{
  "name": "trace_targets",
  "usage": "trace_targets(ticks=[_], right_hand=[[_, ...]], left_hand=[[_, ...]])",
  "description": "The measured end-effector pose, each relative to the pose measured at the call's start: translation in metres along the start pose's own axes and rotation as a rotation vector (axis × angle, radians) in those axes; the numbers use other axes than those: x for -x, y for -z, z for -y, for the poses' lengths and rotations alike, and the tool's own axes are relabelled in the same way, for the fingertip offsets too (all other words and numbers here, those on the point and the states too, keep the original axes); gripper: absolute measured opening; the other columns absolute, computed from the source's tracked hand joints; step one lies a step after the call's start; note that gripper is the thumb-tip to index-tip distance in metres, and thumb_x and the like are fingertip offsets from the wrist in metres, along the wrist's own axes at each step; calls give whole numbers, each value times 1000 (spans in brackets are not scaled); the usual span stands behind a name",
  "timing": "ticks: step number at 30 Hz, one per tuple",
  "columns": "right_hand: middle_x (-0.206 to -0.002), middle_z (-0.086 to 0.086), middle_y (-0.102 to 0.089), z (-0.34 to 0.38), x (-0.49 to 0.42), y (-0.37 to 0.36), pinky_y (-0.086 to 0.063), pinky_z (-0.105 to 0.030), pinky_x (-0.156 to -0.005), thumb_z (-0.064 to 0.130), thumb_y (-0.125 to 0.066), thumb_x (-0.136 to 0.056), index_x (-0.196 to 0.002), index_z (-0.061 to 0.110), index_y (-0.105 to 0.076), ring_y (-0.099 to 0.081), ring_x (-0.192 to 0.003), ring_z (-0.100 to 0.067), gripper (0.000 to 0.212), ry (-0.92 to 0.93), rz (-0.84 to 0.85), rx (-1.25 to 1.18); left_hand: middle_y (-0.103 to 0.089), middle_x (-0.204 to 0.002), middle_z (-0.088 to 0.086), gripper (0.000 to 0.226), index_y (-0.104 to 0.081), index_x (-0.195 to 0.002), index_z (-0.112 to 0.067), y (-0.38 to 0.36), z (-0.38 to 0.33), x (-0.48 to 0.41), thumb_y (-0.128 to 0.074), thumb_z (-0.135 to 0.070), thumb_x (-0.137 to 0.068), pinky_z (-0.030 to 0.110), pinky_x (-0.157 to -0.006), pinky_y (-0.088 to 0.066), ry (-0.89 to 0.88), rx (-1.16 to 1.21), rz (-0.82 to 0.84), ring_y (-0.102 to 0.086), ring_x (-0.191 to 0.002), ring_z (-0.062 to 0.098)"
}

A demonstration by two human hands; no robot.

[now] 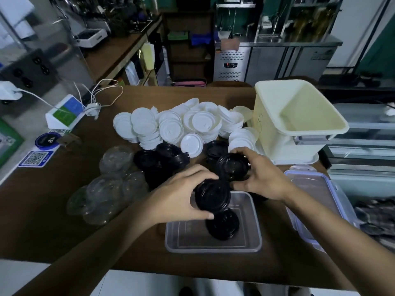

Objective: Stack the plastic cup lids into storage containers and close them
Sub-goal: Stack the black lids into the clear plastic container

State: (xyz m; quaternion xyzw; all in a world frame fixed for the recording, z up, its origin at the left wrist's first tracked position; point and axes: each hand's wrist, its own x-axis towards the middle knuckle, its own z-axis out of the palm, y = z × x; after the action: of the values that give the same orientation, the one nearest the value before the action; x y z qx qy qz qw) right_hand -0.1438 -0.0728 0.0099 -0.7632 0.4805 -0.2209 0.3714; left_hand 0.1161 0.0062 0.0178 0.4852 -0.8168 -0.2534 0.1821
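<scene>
My left hand (177, 196) grips a stack of black lids (212, 196) above the clear plastic container (252, 238) at the table's near edge. More black lids (223, 226) lie inside that container. My right hand (264, 178) holds another black lid stack (232, 167) just behind the container. Loose black lids (162, 161) lie to the left, clear lids (106, 184) further left, and a heap of white lids (177, 124) spreads across the middle of the table. The container's clear cover with purple clips (316, 193) lies to the right.
A tall cream bin (275, 133) stands open at the back right on its cover. A white stand with cables (64, 114) and QR code cards (35, 159) sit at the left. The brown table's front edge (149, 268) runs close below the container.
</scene>
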Motion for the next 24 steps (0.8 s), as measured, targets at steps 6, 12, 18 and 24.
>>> trace_targets(ticks=[6, 12, 18, 24], right_hand=[[-127, 9, -66, -3, 24, 13, -51, -37, -107, 39, -88, -60, -149, 28, -45, -65, -115, -7, 100, 7, -43, 0], [-122, 11, -68, -8, 38, 17, -54, -39, -102, 24, -94, -67, -140, 28, -50, -67, -107, -5, 86, 11, -85, -1], [-125, 16, -66, -4, 50, 20, -51, -39, -106, 39, -91, -61, -138, 32, -57, -63, -116, -4, 84, 55, -68, -13], [-133, 15, -59, 14, 59, 20, -47, -33, -110, 49, -86, -59, -145, 34, -51, -57, -125, -2, 95, 68, 5, 27]], left_hand=[[-44, -141, -26, 87, -52, -149, -37, -28, -9, 2, -90, -55, -72, 29, -113, -43, -47, -97, 44, -44, -131, -4], [-35, -150, -29, 91, -37, -155, -45, -39, -21, 4, -81, -63, -77, 45, -109, -50, -74, -290, 148, -36, -140, 0], [-45, -153, -21, 87, -43, -156, -40, -51, -14, 0, -86, -51, -81, 23, -119, -34, -76, -222, 214, -40, -140, 0], [-49, -149, -22, 87, -43, -152, -44, -62, -10, -3, -87, -54, -78, 30, -111, -44, -61, -257, 233, -45, -136, 5]])
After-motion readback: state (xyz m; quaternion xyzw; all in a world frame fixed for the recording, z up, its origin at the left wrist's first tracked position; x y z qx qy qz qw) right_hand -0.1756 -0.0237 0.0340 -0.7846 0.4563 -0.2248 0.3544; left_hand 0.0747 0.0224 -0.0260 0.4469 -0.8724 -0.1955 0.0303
